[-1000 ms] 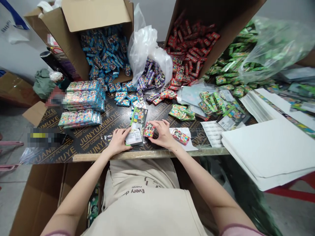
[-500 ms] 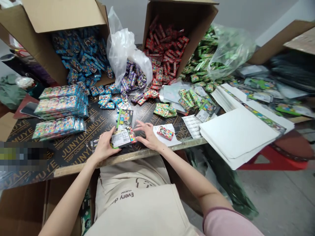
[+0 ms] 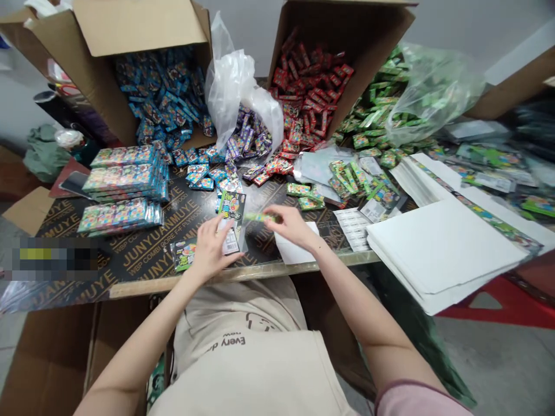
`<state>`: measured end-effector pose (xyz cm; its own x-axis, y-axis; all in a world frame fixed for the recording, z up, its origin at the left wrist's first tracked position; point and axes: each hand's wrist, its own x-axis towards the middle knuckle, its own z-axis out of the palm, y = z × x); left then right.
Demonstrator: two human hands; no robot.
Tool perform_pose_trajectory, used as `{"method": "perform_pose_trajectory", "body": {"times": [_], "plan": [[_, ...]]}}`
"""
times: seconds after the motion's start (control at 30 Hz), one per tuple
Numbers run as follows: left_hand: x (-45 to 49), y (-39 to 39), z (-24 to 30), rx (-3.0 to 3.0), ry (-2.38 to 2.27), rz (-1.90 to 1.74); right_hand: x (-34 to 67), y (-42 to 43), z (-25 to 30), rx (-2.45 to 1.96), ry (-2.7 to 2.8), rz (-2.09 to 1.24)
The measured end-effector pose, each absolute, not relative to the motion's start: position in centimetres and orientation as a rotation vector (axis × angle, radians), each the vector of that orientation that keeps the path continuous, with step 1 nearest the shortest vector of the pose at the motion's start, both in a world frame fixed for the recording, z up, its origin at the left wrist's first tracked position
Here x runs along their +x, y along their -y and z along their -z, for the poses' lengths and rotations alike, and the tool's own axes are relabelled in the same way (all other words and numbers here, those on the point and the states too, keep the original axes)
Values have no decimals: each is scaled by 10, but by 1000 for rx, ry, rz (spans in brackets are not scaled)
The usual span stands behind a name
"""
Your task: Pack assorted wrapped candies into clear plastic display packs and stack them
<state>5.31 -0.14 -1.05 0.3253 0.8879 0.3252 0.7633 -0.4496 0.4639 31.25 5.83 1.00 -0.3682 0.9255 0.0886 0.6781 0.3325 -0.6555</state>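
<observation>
My left hand [image 3: 211,247] rests on a clear printed packet [image 3: 229,238] with a white barcode label, lying on the dark plywood table top [image 3: 143,254]; its fingers press down on it. My right hand [image 3: 293,225] pinches a small green-edged candy box [image 3: 259,217], held edge-on and blurred, just right of the packet. A white paper sheet [image 3: 295,252] lies under the right wrist. Another packet with a green cartoon print [image 3: 184,255] lies left of my left hand.
Open cardboard boxes spill blue boxes [image 3: 165,98] and red boxes [image 3: 310,86]; purple ones [image 3: 249,136] spill from a plastic bag, green ones [image 3: 381,115] at right. Stacks of filled packets [image 3: 124,176] sit left. White sheets [image 3: 442,248] overhang the right edge.
The right hand picked up the small box from the white sheet and brought it to the packet. The left hand shifted onto the packet. The view swung slightly.
</observation>
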Motion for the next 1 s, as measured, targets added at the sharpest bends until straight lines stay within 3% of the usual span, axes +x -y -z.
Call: {"method": "perform_pose_trajectory", "body": {"times": [0.1, 0.3, 0.47, 0.63, 0.9, 1.0], "plan": [[76, 3, -1, 1975, -1436, -875, 278, -36, -24, -1186, 2189, -1019], [79, 4, -1, 889, -1164, -946, 260, -20, -15, -929, 2213, -638], [40, 4, 7, 1562, -1409, -841, 267, -19, 6, -1083, 2112, -447], [-7, -2, 34, 2274, -1554, -340, 276, -26, 36, -1190, 2257, -370], [-9, 1, 36, 2196, -1330, -512, 279, -33, 27, -946, 2233, -1116], [3, -5, 28, 2075, -1496, -693, 266, -36, 19, -1007, 1796, -1269]]}}
